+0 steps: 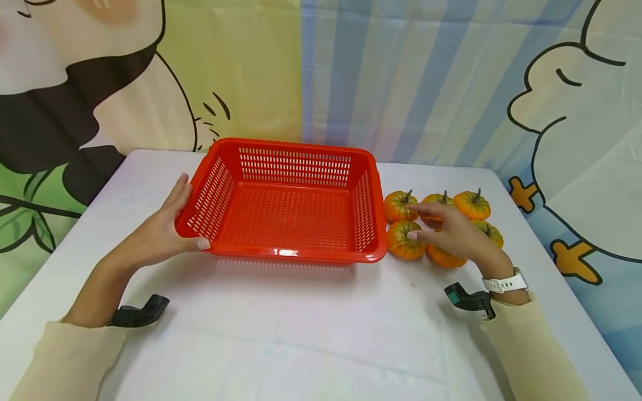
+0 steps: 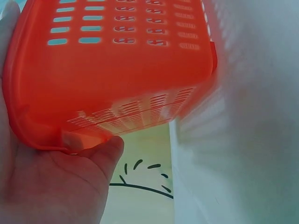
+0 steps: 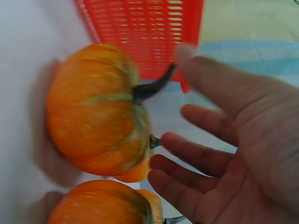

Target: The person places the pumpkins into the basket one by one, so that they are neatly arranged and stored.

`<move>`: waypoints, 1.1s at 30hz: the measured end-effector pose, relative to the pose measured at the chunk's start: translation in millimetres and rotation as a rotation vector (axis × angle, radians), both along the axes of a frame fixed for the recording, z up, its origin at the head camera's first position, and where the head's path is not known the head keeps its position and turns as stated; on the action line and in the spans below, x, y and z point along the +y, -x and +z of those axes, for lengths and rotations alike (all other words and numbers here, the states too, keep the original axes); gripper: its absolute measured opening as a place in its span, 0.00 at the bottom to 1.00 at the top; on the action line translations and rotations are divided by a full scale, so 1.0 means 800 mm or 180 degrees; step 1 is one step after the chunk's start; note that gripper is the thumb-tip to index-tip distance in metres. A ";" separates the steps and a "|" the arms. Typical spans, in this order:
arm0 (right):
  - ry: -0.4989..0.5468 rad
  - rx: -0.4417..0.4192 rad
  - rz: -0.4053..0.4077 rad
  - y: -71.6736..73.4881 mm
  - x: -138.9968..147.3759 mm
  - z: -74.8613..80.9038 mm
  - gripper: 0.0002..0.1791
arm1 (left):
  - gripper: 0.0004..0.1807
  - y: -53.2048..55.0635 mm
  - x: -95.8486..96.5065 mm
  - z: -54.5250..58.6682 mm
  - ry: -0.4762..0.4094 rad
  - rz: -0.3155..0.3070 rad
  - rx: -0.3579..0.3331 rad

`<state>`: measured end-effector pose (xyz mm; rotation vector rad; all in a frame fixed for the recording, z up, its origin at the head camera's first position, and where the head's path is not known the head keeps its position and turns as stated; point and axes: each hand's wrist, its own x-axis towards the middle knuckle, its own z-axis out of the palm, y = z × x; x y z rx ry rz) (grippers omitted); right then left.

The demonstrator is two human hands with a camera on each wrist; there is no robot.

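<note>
A red plastic basket [image 1: 286, 254] with slotted walls stands on the table. At its left front corner my left hand [image 1: 152, 236] grips the rim, the thumb on the front edge and the fingers along the left side. The left wrist view shows that hand [image 2: 60, 182] against the basket wall [image 2: 112, 70]. Right of the basket sit several small orange pumpkins with stems. Over them hovers my right hand [image 1: 453, 231], fingers spread and holding nothing. In the right wrist view its thumb is near the stem of one pumpkin [image 3: 88, 116]; contact cannot be told.
A white cloth covers the table [image 1: 281, 334]. Behind it hangs a printed curtain [image 1: 251, 67] with cartoon figures. The nearest pumpkin [image 1: 404, 243] sits close against the basket's right side. One more pumpkin [image 1: 472, 205] is at the back right of the group.
</note>
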<state>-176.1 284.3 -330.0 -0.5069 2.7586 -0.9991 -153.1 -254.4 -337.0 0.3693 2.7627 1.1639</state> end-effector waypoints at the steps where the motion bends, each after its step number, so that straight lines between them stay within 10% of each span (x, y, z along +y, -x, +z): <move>1: -0.0041 -0.0036 0.0006 0.000 0.001 0.002 0.35 | 0.66 0.000 0.000 0.000 0.0005 0.0018 -0.0005; 18: -0.0259 -0.0547 0.0211 0.012 -0.002 -0.002 0.36 | 0.61 -0.004 -0.002 0.013 0.0000 -0.0026 0.0190; 33: -0.0624 -0.0639 0.0282 0.007 0.000 -0.002 0.38 | 0.61 -0.001 0.003 -0.005 -0.0163 0.0087 0.0232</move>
